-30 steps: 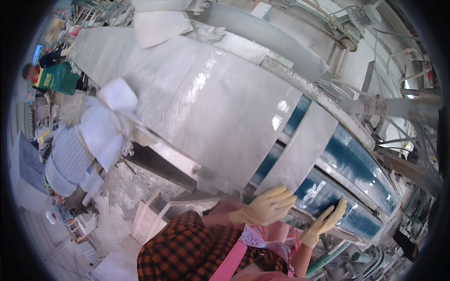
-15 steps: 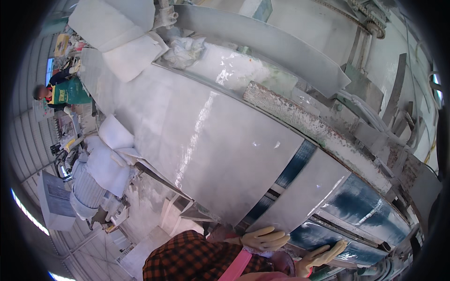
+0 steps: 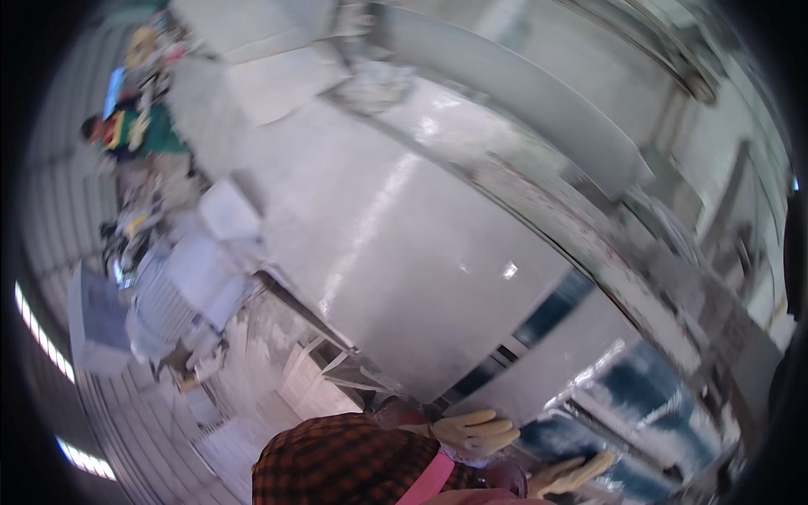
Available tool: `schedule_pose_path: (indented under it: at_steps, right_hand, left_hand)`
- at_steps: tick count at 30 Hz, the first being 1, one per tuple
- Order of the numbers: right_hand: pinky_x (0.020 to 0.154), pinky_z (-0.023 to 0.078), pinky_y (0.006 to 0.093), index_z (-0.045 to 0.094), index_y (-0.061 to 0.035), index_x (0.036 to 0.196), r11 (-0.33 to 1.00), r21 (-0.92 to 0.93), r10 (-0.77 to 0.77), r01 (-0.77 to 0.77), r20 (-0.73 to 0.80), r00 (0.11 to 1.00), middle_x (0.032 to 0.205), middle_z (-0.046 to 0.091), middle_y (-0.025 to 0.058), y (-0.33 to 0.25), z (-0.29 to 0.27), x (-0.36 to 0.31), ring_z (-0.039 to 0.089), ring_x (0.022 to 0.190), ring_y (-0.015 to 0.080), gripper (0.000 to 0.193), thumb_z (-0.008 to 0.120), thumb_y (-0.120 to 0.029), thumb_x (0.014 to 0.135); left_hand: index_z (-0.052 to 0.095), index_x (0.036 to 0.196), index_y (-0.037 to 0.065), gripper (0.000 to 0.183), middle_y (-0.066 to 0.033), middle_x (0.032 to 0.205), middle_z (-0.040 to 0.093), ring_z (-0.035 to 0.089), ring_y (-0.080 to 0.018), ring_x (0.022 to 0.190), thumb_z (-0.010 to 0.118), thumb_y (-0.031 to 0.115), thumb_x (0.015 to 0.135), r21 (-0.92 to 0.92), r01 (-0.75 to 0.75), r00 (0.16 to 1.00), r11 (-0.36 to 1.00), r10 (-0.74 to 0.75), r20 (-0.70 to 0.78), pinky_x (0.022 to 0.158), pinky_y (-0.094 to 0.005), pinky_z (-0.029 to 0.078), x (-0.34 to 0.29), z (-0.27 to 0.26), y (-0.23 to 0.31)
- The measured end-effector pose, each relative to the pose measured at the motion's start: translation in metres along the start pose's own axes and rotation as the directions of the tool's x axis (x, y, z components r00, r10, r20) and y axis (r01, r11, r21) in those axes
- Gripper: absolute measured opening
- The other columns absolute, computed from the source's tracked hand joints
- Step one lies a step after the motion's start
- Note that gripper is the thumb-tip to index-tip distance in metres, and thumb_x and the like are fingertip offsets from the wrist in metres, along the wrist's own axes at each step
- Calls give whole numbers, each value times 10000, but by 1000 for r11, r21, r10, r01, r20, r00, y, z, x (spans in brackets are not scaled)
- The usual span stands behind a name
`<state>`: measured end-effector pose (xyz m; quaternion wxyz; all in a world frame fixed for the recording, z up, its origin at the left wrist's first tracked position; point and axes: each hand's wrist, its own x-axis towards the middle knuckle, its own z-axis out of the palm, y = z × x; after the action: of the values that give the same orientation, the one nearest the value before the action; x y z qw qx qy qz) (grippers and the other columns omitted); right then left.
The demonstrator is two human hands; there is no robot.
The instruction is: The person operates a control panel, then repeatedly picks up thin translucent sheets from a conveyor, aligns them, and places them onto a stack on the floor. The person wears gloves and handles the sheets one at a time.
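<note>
Both my hands wear cream-coloured gloves. My left hand (image 3: 475,433), at the end of a checked orange-and-black sleeve, lies with its fingers stretched out at the near edge of a narrow light-grey panel (image 3: 539,358); whether it presses on it I cannot tell. To the right, my right hand (image 3: 576,475) is open too, its fingers extended near a blue, white-smeared glossy panel (image 3: 560,438). Nothing shows in either hand. Beyond a dark blue strip (image 3: 551,307), a large smooth light-grey sheet (image 3: 396,252) stretches away to the far left.
A long pale ledge (image 3: 581,227) and a curved grey metal guard (image 3: 522,93) border the far side. A cloth-covered motor-like machine (image 3: 177,282) stands at the left. Another person in a green apron (image 3: 156,133) works at the far left. White crumpled plastic (image 3: 379,84) lies beyond the sheet.
The view has shifted and blurred, so the surroundings sit further right and the other person appears lower. My right hand appears slightly lower; my left hand keeps its place.
</note>
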<state>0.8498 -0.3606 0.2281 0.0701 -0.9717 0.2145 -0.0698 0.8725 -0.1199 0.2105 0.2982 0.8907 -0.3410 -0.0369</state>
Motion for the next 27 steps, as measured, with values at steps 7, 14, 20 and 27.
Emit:
schedule_pose_path:
  at_steps: [7,14,20,27]
  right_hand:
    - [1233,288,566,526,111,1445,998,16,-64,65,-41,997,1519,509,301,-11,4,4,450,1445,460,403,438,-65,1093]
    - [1228,279,616,534,101,1439,996,21,-81,82,-50,995,1482,537,311,-16,-4,5,472,1420,470,398,464,-39,1073]
    - [1224,272,658,541,93,1433,991,75,-108,113,-78,991,1451,561,320,-13,-11,-7,492,1399,479,398,487,-17,1055]
    - [1251,287,481,469,133,1473,912,408,-12,32,-49,999,1587,417,298,-7,-7,-19,415,1465,405,510,353,-253,1160]
  left_hand:
    - [755,1229,58,341,-11,1371,669,624,-180,1250,708,206,925,-20,57,948,998,-60,-313,1124,-388,472,9,15,-5]
    - [752,1201,51,302,-42,1369,671,624,-215,1271,713,153,919,-8,-32,954,999,28,-298,1109,-371,494,4,7,-9]
    - [741,1179,30,287,-70,1367,670,622,-249,1274,684,144,921,25,-77,930,997,81,-358,1106,-396,494,1,7,-10]
    - [730,1143,-35,377,-132,1286,678,615,-282,1248,658,153,823,-94,-190,888,977,130,-441,1160,-459,434,-4,1,-14]
